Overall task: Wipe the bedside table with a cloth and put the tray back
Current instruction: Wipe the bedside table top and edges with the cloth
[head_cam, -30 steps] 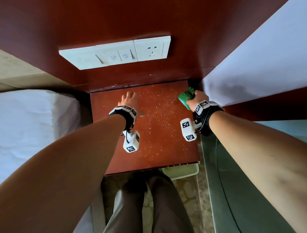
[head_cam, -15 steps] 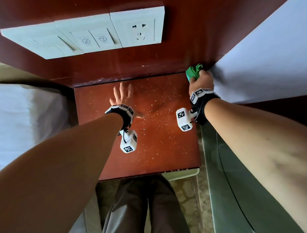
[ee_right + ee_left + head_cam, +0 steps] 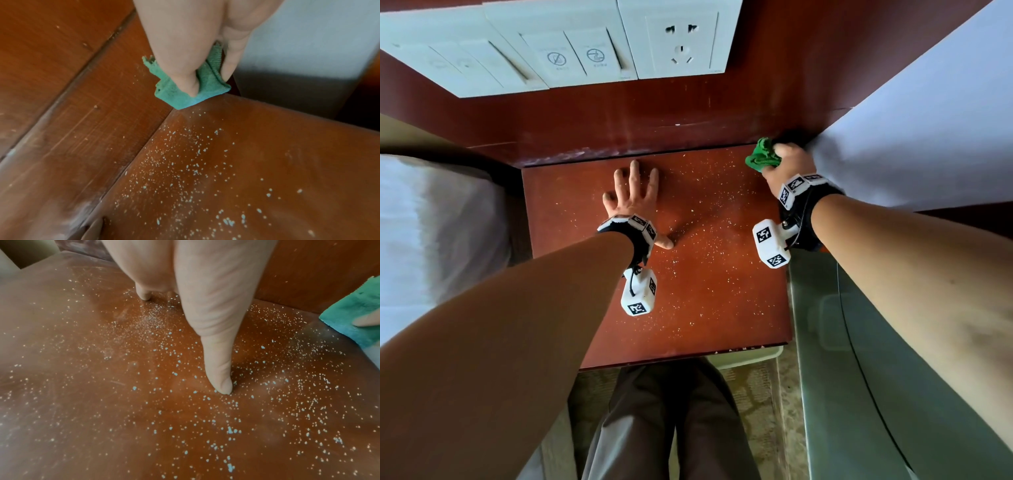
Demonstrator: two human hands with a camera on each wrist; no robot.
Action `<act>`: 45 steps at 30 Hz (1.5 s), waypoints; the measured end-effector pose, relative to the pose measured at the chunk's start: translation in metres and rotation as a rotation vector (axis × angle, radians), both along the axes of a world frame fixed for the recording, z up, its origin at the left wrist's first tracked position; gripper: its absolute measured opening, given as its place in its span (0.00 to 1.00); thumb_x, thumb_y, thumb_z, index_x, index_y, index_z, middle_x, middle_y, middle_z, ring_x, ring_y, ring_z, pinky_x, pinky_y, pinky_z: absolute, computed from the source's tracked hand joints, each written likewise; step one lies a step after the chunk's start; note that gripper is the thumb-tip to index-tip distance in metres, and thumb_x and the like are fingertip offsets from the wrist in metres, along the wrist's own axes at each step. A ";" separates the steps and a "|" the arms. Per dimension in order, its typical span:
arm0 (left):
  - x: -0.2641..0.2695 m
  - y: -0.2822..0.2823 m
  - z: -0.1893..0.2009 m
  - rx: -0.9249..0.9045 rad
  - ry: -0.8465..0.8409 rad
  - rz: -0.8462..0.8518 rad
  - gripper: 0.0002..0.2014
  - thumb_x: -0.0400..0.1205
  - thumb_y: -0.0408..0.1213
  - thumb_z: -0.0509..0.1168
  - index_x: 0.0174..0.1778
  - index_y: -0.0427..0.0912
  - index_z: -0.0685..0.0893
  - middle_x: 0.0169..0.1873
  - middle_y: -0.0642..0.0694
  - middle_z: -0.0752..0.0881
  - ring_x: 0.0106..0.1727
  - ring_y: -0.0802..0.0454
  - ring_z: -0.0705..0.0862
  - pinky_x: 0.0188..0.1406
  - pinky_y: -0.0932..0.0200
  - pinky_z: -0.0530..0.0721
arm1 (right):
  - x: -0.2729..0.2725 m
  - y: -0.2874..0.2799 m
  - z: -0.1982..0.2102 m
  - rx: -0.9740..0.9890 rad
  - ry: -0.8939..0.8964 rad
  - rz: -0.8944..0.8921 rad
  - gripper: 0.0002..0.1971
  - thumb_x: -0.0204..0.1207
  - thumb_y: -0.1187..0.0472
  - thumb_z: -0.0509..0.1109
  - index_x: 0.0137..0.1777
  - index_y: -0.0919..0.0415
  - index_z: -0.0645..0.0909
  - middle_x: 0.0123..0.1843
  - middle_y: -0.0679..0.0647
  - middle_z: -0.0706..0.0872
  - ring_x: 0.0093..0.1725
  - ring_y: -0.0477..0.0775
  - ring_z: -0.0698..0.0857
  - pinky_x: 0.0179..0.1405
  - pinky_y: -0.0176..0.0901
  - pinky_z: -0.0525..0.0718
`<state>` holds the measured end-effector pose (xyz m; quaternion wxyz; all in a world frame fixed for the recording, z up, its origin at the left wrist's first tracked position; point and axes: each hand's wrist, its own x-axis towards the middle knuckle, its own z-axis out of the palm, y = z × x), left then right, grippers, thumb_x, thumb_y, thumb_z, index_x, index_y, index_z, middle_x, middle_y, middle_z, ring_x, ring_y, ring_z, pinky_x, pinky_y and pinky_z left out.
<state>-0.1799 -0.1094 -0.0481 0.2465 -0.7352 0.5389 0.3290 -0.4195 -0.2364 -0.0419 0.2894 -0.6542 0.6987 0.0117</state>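
The reddish-brown bedside table is speckled with white crumbs. My left hand lies flat on its back left part, fingers spread and straight, the thumb touching the wood. My right hand grips a bunched green cloth and presses it into the table's back right corner, where the cloth meets the back panel. The same cloth shows at the right edge of the left wrist view. A pale tray edge sticks out below the table's front edge.
A wooden back panel rises behind the table with a white switch and socket plate. A white bed lies to the left, white bedding to the right. A grey-green surface flanks the table's right side. My legs stand in front.
My right hand has carried the green cloth from the table's right edge back into the far right corner. The left hand has stayed flat on the table, its fingers now spread wider.
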 end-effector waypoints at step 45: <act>0.002 0.002 -0.004 -0.040 -0.007 -0.003 0.79 0.49 0.66 0.82 0.81 0.54 0.27 0.80 0.43 0.24 0.82 0.34 0.32 0.77 0.26 0.51 | 0.018 0.061 -0.006 0.083 -0.032 0.448 0.14 0.72 0.57 0.71 0.57 0.51 0.86 0.58 0.44 0.86 0.53 0.51 0.86 0.47 0.38 0.80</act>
